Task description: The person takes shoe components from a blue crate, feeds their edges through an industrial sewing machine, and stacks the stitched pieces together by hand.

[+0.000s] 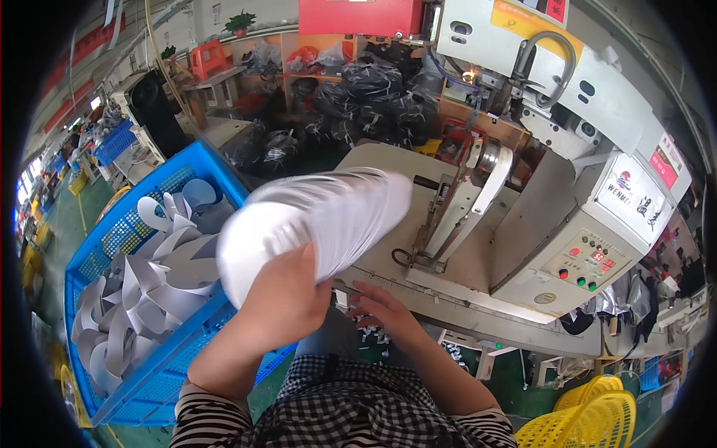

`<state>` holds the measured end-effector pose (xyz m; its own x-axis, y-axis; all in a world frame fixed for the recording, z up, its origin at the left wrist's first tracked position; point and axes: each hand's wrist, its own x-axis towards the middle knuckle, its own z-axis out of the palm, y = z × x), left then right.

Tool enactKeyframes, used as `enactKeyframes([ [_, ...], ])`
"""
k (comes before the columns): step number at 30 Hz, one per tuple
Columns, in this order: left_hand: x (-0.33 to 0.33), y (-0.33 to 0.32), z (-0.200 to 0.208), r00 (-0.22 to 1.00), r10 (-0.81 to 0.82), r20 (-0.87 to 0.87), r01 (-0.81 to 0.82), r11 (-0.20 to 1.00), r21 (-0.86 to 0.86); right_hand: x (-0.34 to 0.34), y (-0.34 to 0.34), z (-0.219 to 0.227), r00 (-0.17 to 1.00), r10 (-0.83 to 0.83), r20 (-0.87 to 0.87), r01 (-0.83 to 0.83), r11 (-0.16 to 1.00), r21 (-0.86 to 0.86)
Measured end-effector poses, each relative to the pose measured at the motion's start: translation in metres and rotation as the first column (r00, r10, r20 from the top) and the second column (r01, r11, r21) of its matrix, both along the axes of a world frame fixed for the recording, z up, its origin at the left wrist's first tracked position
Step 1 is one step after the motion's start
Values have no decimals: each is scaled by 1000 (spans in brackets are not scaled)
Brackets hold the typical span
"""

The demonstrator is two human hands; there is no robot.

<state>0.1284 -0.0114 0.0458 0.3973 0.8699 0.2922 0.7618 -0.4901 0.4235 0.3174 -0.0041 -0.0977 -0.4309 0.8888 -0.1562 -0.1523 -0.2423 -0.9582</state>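
Note:
My left hand (291, 291) is closed on a fanned stack of thin white insole-shaped sheets (351, 220), gripping it at the lower edge. The stack is held up over the near left side of the machine's pale worktable (373, 153), and its sheets are smeared by motion. Beside it, at the table's front edge, my right hand (385, 313) is empty, its fingers stretched out and spread. To the left stands a blue plastic basket (200, 149) filled with curved white and grey cut pieces (138, 299).
A sewing-type machine with a metal post (467, 201) and a control panel (586, 261) takes up the right. Black plastic bags (373, 86) are piled behind the table. Yellow baskets (590, 414) stand at lower right. Small scraps (373, 340) litter the green floor.

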Motion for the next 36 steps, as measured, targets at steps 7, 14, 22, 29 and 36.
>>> enactKeyframes([
  [7,41,53,-45,867,184,-463,-202,979,9,8,3,-22,996,-54,-75,49,996,-71],
  [14,45,97,-108,974,86,-208,-97,994,-43,15,20,-45,967,-196,-163,167,970,-178],
  [22,54,72,-56,994,-21,-109,-16,944,-329,-24,49,-30,923,-211,-323,226,974,8],
  [29,18,177,15,993,13,119,9,982,-186,-57,46,-37,938,-347,-9,344,928,140],
  [36,37,253,-144,971,-4,-239,-65,957,-281,-71,38,-49,759,-531,376,106,671,734],
])
